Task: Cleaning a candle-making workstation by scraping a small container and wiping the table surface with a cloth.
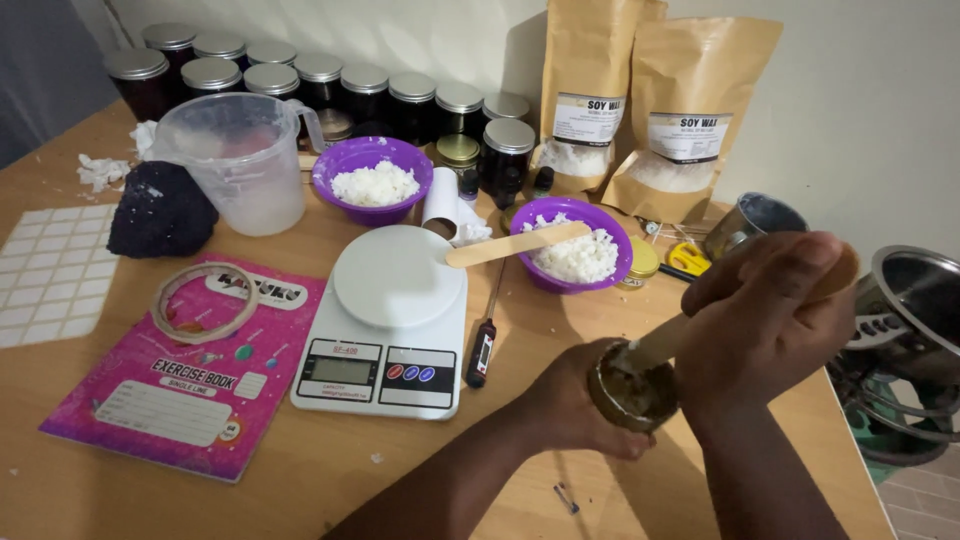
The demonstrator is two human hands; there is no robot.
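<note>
My left hand (568, 405) grips a small round tin (632, 388) with a gold rim, held just above the wooden table (330, 480) at the front right. My right hand (768, 315) is closed around a wooden stick (660, 345) whose lower end sits inside the tin. What the tin holds is hidden by the stick and my fingers.
A white kitchen scale (390, 320) stands in the middle with a probe thermometer (483, 345) beside it. Two purple bowls (372, 180) (572, 245) hold white flakes, one with a flat wooden stick across it. A plastic jug (240, 160), dark jars, brown pouches, a pink exercise book and metal pots surround them.
</note>
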